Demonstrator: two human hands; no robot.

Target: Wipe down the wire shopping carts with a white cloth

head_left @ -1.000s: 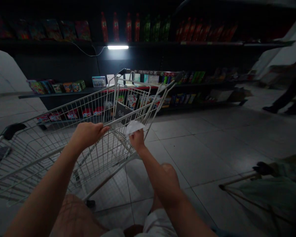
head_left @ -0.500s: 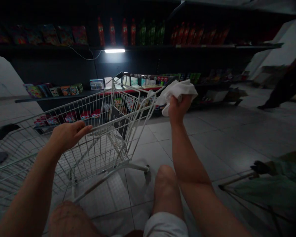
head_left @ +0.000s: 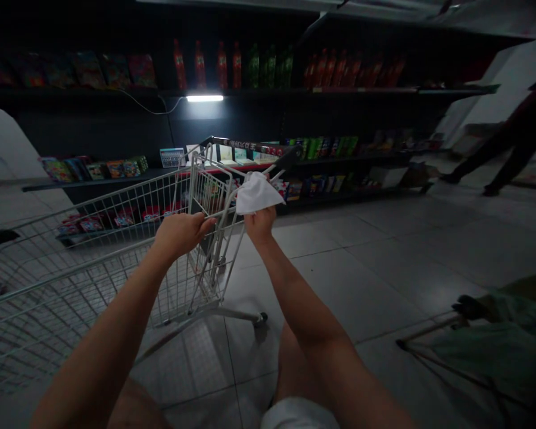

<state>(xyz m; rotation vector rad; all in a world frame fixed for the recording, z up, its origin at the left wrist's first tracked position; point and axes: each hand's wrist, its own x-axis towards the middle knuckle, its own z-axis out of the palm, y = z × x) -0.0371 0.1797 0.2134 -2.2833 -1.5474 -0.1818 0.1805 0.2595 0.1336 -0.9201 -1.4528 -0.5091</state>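
Observation:
A metal shopping cart (head_left: 116, 262) stands sideways before me, its dark handle bar (head_left: 250, 146) at the far right end. My left hand (head_left: 183, 234) is closed over the cart's upper side rail, near the rear corner. In my right hand (head_left: 259, 225) a white cloth (head_left: 256, 193) is bunched. The cloth lies against the cart's rear frame tubes, below the handle; the exact contact under it is hidden. The fingers of the right hand are partly covered by the cloth.
Behind the cart runs a dark shelf (head_left: 236, 113) with bottles, boxes and bags, and a lit lamp tube (head_left: 204, 98). A folding stool (head_left: 446, 333) with greenish fabric is at the lower right. A person's legs (head_left: 509, 155) show at the far right.
My right hand has brought the cloth left and down onto the cart's rear frame. My left hand has slid right along the rail. The view has shifted slightly.

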